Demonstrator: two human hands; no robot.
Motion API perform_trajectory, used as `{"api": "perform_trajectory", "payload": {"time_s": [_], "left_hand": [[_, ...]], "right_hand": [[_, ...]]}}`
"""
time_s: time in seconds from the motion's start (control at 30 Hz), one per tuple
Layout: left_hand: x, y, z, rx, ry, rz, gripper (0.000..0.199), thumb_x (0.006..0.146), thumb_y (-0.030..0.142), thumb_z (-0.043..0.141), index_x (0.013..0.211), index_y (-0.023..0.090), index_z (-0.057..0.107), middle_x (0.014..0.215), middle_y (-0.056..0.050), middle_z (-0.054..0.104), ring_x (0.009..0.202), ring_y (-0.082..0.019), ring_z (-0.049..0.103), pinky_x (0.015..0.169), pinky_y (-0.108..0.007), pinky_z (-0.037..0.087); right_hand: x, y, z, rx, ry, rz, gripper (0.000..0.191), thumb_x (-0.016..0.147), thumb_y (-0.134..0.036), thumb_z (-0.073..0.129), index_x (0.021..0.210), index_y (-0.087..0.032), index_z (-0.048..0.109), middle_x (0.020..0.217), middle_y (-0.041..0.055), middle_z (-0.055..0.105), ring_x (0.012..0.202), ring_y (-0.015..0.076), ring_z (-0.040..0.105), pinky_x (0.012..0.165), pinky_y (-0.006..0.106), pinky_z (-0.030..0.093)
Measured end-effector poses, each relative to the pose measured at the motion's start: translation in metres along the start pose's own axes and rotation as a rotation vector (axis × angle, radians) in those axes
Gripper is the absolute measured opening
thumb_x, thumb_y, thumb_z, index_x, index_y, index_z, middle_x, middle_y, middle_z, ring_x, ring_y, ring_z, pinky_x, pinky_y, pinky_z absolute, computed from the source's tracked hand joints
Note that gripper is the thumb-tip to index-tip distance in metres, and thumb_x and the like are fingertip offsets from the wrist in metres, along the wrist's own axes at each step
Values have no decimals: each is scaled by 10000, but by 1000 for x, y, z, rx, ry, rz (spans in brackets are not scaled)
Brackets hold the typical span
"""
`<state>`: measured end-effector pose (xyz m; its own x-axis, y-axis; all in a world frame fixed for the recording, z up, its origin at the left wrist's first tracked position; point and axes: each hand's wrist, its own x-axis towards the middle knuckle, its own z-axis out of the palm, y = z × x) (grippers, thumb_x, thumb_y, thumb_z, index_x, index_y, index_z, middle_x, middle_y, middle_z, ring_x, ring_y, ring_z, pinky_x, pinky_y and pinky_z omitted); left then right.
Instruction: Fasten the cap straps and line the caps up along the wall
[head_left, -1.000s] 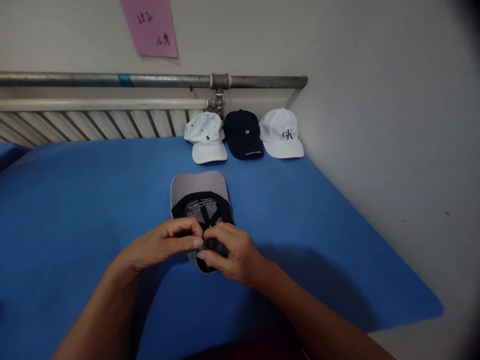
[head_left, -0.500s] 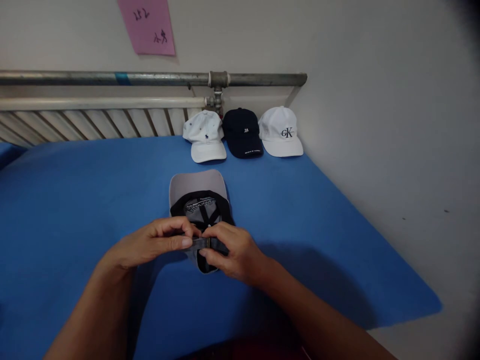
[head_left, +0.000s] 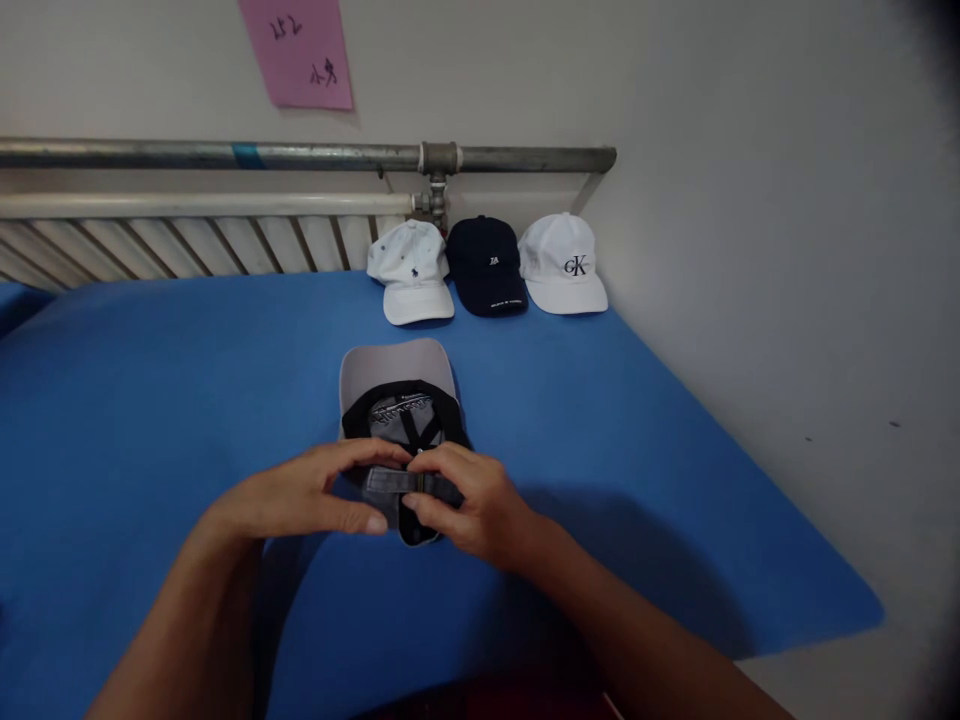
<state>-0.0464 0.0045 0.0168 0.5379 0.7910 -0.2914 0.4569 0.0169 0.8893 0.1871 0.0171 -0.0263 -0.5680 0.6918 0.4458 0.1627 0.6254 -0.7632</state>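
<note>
Grey cap (head_left: 397, 365): we see a smooth, pale brim, rounded at its outer edge, and a darker crown of washed-looking fabric.
Blue cloth (head_left: 187, 380): smooth and matt, spread flat; the grey cap lies on it upside down, brim away from us.
Inside: we look into the hollow crown, where a black band lines the rim, dark tapes cross, and stitched lettering shows, too small for us to read.
Strap (head_left: 386, 481): a flat strip of dark fabric with paler edges, running through a narrow, metal-looking buckle (head_left: 421, 482).
Left hand (head_left: 296, 490): thumb spread well away from the fingers, index finger stretched toward the right fingertips; whether it touches the grey cap, we cannot tell.
Right hand (head_left: 480, 500): wrist angled inward, thumb and index finger nearly closed, pinching the strap at the buckle.
Row behind: white cap (head_left: 416, 255), navy cap (head_left: 484, 250) and second white cap (head_left: 559, 250), domed, upright, brims toward us.
Pipe (head_left: 330, 157): round, dull metal, above a ribbed white radiator (head_left: 277, 245).
</note>
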Motion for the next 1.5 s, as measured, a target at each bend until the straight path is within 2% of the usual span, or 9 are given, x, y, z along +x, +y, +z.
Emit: {"api": "perform_trajectory", "payload": {"time_s": [0.13, 0.23, 0.37, 0.5, 0.63, 0.87, 1.03, 1.3, 1.5], "left_hand": [[0, 1, 0, 25, -18, -23, 227, 853, 345, 654, 1049, 232, 671, 952, -12, 658, 856, -167, 580, 772, -285, 474], [2, 3, 1, -33, 20, -26, 170, 872, 336, 620, 961, 202, 675, 842, 0, 638, 741, -135, 544, 689, -256, 457], [7, 4, 5, -109, 49, -48, 167, 847, 331, 633, 926, 189, 670, 835, -4, 643, 754, -145, 564, 690, -268, 462], [12, 3, 10, -135, 50, -69, 171, 828, 326, 636, 917, 184, 669, 795, 4, 633, 730, -142, 562, 686, -273, 463], [13, 3, 10, -133, 58, -88, 180, 826, 316, 632, 941, 189, 685, 784, 7, 626, 723, -138, 552, 685, -274, 454], [11, 4, 9, -209, 64, -73, 176, 792, 300, 669, 921, 185, 702, 786, -2, 655, 746, -147, 571, 712, -285, 462], [12, 2, 11, -236, 62, -90, 179, 774, 299, 686, 898, 170, 700, 751, 3, 649, 714, -136, 560, 689, -269, 450], [14, 1, 12, -271, 72, -92, 142, 758, 270, 658, 842, 160, 692, 719, 14, 619, 678, -114, 513, 660, -250, 410], [16, 1, 15, -273, 94, -115, 110, 740, 230, 637, 808, 156, 682, 711, 18, 600, 680, -110, 492, 661, -248, 397]], "right_hand": [[0, -1, 1, -1, -37, 37, 116, 852, -220, 654, 964, -204, 632, 851, 25, 666, 748, 156, 613, 732, 296, 508], [0, -1, 3, 16, -52, 53, 133, 846, -190, 641, 977, -207, 628, 856, 19, 657, 751, 150, 607, 743, 293, 510], [0, -1, 5, 77, -69, 17, 230, 864, -146, 580, 1075, -227, 619, 955, 32, 634, 837, 153, 617, 797, 314, 527], [1, -1, 7, 136, -40, 11, 162, 839, -161, 629, 987, -227, 628, 1065, 53, 594, 934, 167, 615, 844, 333, 529], [2, -2, 3, 230, 13, 72, 168, 785, -188, 732, 905, -216, 618, 1046, 46, 612, 983, 184, 613, 887, 355, 508], [5, -5, -5, 371, -39, 171, 157, 769, -216, 761, 852, -218, 627, 922, 6, 642, 886, 161, 622, 816, 330, 515], [6, -5, -8, 377, -77, 153, 153, 763, -185, 759, 866, -212, 649, 928, 9, 646, 837, 144, 623, 780, 307, 519], [7, -3, -12, 374, -120, 107, 98, 801, -182, 726, 872, -215, 667, 941, 16, 664, 915, 159, 647, 853, 323, 534], [8, -5, -12, 352, -93, 54, 62, 828, -162, 700, 843, -212, 665, 939, 19, 702, 935, 163, 651, 884, 343, 522]]}}
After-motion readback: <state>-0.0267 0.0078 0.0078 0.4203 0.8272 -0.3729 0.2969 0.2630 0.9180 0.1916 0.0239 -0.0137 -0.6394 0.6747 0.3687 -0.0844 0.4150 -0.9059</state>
